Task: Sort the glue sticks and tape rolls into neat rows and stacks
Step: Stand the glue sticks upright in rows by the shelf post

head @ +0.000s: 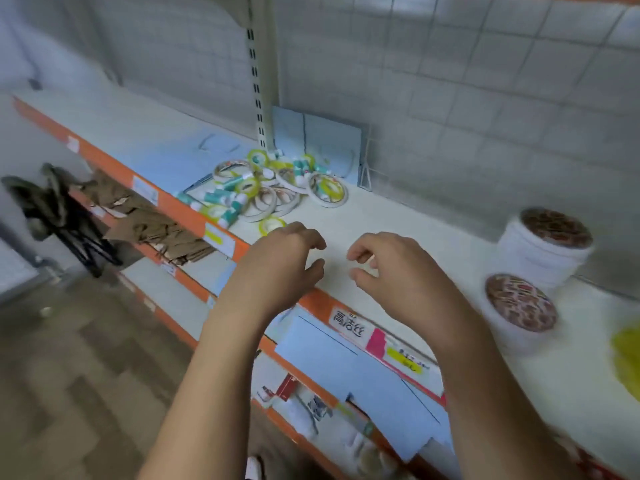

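Note:
A jumbled heap lies on the white shelf [381, 223]: teal-and-white glue sticks [221, 197], white tape rolls [327, 188] and small yellow-green tape rolls [258, 156]. One yellow-green roll [272, 225] sits apart, just in front of the heap. My left hand [284, 261] hovers over the shelf's front edge close behind that roll, fingers loosely curled, holding nothing. My right hand [391, 268] hovers beside it to the right, also loosely curled and empty. Both are short of the heap.
Two stacks of white tape rolls with patterned red tops [550, 244] [519, 306] stand at the right. A yellow object [628, 355] shows at the far right edge. Blue folders [315, 140] lean on the wire grid back. Orange shelf edge [180, 206] carries price labels; lower shelves hold cardboard.

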Demonstrator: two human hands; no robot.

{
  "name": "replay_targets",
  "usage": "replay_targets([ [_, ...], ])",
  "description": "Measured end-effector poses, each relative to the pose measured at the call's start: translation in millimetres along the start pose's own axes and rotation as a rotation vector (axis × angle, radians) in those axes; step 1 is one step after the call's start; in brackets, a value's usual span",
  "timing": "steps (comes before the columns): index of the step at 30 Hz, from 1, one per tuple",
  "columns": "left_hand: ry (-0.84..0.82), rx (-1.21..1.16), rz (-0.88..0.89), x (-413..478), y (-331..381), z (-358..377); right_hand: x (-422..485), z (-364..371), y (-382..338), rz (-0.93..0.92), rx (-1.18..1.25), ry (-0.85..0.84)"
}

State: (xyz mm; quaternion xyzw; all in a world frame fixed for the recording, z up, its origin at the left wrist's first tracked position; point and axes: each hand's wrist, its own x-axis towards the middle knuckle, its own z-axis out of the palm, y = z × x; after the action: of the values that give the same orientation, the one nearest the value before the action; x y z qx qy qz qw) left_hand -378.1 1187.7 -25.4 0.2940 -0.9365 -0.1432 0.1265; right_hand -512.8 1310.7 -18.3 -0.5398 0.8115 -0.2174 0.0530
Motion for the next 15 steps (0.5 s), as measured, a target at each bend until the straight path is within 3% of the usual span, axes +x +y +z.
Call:
replay_targets([
  [7,-0.006,0.032,-0.059,14.9,-116.8,-29.7,83.8,68.2,-75.0,0.028,0.076,0.031],
  [15,-0.029,-0.011,-0.024,44.2,-185.4,-37.0,133.0,107.0,-109.7,0.081,0.159,0.048],
])
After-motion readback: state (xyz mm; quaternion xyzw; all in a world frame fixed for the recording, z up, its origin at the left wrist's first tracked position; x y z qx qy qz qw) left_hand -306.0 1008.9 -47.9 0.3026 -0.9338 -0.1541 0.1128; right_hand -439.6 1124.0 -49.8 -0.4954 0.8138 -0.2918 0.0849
